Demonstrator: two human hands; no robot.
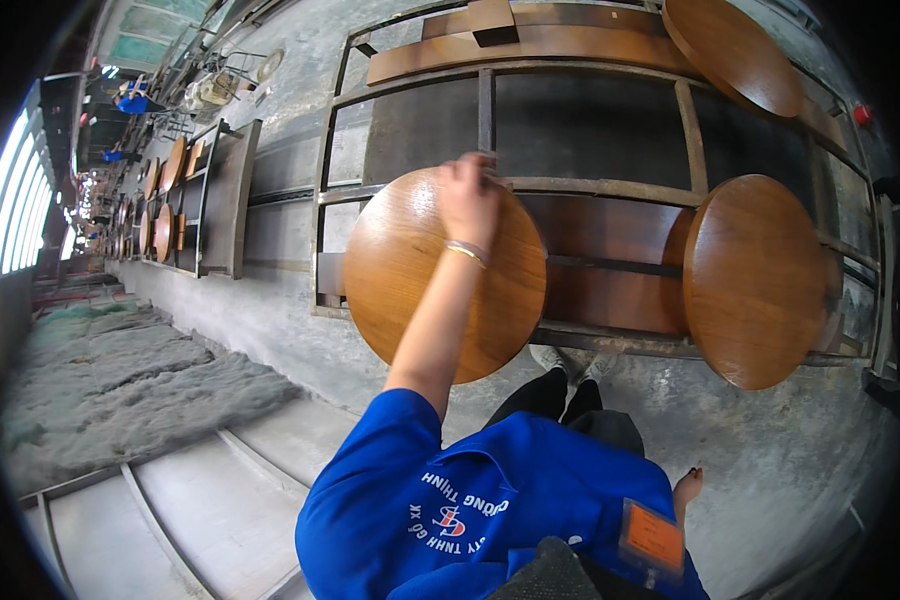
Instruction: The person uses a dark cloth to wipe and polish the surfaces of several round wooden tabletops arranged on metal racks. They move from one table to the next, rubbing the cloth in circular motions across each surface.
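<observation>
My left hand (470,205) is stretched over a round brown wooden top (390,270), near its far edge. Its fingers are curled and slightly blurred around something small and dark that I cannot make out. A bracelet circles that wrist. My right hand (688,487) hangs low beside my body, away from the wood, with its fingers too small and partly hidden to read. The round top rests on a metal frame rack (600,187), overhanging the near side. A second round wooden top (755,280) leans on the rack to the right.
Another round top (740,50) and long brown boards (540,45) lie on the rack's far side, with a small block (493,22) on them. Another rack (232,200) with wooden parts stands left. Grey dusty material (120,390) covers the left floor. People in blue (130,98) appear far off.
</observation>
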